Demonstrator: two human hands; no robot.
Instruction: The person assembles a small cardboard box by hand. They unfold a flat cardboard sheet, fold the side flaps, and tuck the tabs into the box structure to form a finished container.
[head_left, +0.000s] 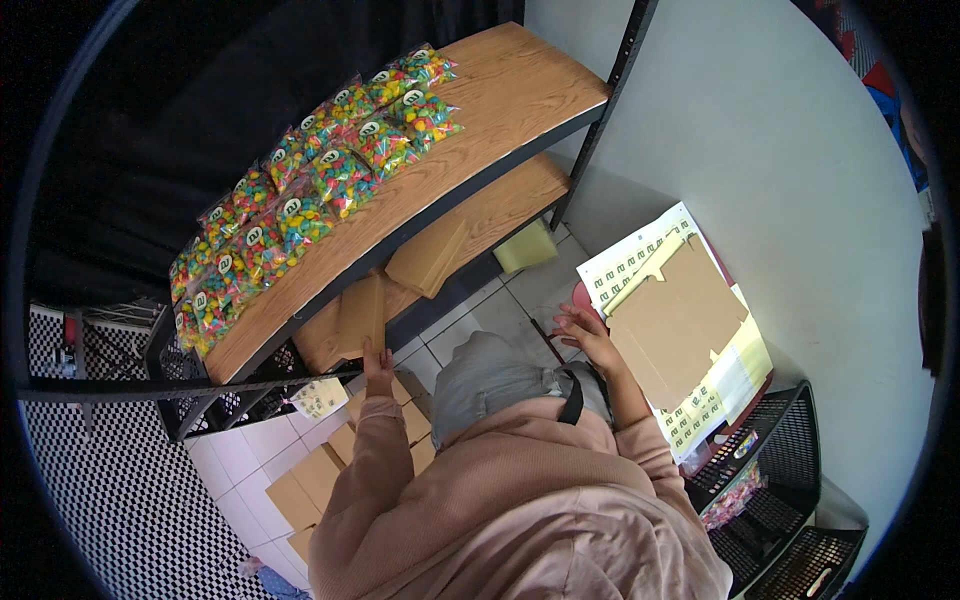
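My left hand (377,368) grips the near end of a slim brown cardboard box (361,312) at the lower shelf. Just behind it on that shelf lies a second brown cardboard piece (428,258), angled to the right. My right hand (588,335) is open, its fingers apart and holding nothing. It hovers by the left edge of a flat brown cardboard sheet (672,325). Under that sheet are white and yellow sticker sheets (638,268) with rows of small black marks, on a red stool or table whose edge barely shows.
Several clear bags of colourful candy (345,180) line the wooden upper shelf (510,80). Brown cardboard boxes (300,490) stand on the tiled floor at my left. Black plastic crates (770,500) sit at the lower right, against a pale wall (760,130). A dark shelf post (610,90) rises behind.
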